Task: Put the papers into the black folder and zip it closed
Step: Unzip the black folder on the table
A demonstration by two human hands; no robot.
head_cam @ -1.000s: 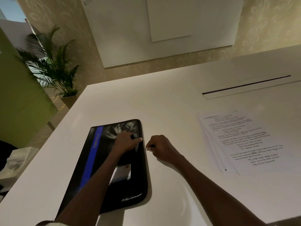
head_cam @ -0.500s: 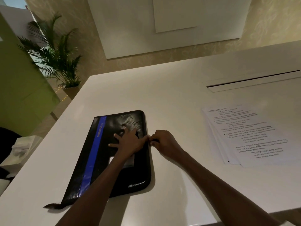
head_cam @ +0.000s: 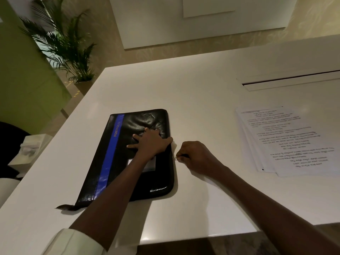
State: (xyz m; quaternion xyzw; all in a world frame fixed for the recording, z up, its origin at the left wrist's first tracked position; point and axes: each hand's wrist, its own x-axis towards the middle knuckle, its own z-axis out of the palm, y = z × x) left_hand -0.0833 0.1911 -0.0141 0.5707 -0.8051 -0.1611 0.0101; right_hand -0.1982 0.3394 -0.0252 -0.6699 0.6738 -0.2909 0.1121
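Black folder (head_cam: 128,153) lies lengthwise up the frame, left hand (head_cam: 150,142) flat on it. Right grip (head_cam: 195,156) pinches the zip pull (head_cam: 175,158) at its right edge (papers (head_cam: 287,140) wait far right).

Black folder (head_cam: 141,124) with blue stripe (head_cam: 110,153); white table (head_cam: 193,100).

Bare forearms, a pale cream sleeve cuff (head_cam: 73,242) on the left

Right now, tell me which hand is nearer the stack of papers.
Right. The right hand pinches the zipper pull beside the black folder, papers farther right; the left hand presses the folder.
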